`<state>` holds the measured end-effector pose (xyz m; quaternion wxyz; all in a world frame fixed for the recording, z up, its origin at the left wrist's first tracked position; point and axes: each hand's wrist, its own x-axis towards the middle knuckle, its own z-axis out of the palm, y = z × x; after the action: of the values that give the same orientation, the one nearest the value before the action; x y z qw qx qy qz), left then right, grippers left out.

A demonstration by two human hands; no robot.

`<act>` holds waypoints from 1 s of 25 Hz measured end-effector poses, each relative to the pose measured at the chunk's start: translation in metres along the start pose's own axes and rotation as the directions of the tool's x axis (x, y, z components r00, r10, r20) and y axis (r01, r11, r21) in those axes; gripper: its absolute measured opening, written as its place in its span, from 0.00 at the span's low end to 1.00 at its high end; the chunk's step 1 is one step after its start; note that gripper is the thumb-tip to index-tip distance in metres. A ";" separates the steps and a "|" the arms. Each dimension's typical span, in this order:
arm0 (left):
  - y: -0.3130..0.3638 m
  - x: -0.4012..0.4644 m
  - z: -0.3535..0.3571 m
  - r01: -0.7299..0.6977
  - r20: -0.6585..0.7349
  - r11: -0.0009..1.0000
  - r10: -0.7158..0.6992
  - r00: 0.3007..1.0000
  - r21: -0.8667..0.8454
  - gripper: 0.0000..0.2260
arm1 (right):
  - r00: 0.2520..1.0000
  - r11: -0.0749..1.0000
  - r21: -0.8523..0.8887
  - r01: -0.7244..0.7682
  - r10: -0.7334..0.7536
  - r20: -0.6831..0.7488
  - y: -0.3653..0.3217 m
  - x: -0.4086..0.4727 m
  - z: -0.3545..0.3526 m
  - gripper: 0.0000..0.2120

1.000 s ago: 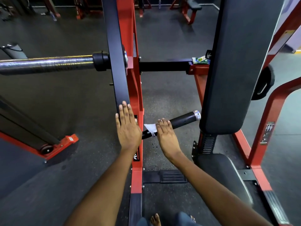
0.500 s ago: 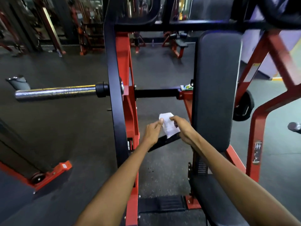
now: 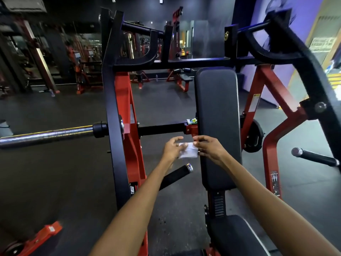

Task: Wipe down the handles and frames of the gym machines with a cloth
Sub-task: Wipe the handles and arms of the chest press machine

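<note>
A small white cloth point(image 3: 188, 153) hangs in the air between my two hands, in front of the machine's back pad. My left hand point(image 3: 172, 149) holds its left edge with curled fingers. My right hand point(image 3: 208, 149) pinches its right edge. Below the hands a black handle with a silver end cap point(image 3: 177, 175) sticks out from the red and black frame upright point(image 3: 114, 126). A second black handle point(image 3: 315, 158) juts out at the right. A black crossbar point(image 3: 184, 62) runs overhead.
A black back pad point(image 3: 217, 126) and seat point(image 3: 232, 235) stand right of centre. A chrome weight sleeve point(image 3: 46, 135) points left. A small green packet point(image 3: 191, 121) lies on the red frame. Other red machines and benches stand at the back on the dark rubber floor point(image 3: 55, 182).
My hands left the lower handle and frame, rose, and now hold the cloth between them. The view has tilted up, showing the machine's top bars.
</note>
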<state>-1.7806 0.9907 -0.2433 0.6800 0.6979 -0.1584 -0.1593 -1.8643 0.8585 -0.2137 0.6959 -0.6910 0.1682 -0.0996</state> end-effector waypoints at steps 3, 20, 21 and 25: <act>0.004 -0.003 -0.004 -0.137 0.016 0.955 0.138 0.990 0.263 0.13 | 0.998 0.981 -0.184 0.059 -0.060 0.003 -0.002 -0.004 -0.002 0.14; 0.006 -0.027 -0.016 0.187 0.073 0.980 -0.182 0.981 -0.073 0.09 | 0.985 0.990 0.109 -0.085 0.066 0.162 0.007 -0.007 0.007 0.12; 0.007 -0.026 -0.016 0.182 0.054 0.977 -0.177 0.983 -0.106 0.10 | 0.990 0.994 0.092 -0.055 0.042 0.135 0.007 -0.007 0.008 0.11; 0.008 -0.026 -0.019 0.264 0.056 0.899 -0.261 0.964 -0.350 0.07 | 0.998 0.998 -0.048 0.029 -0.026 0.064 0.008 -0.008 0.016 0.11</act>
<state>-1.7956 1.0192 -0.2349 0.7664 0.5781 -0.0342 -0.2780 -1.8670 0.8764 -0.2213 0.6824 -0.7129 0.1388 -0.0831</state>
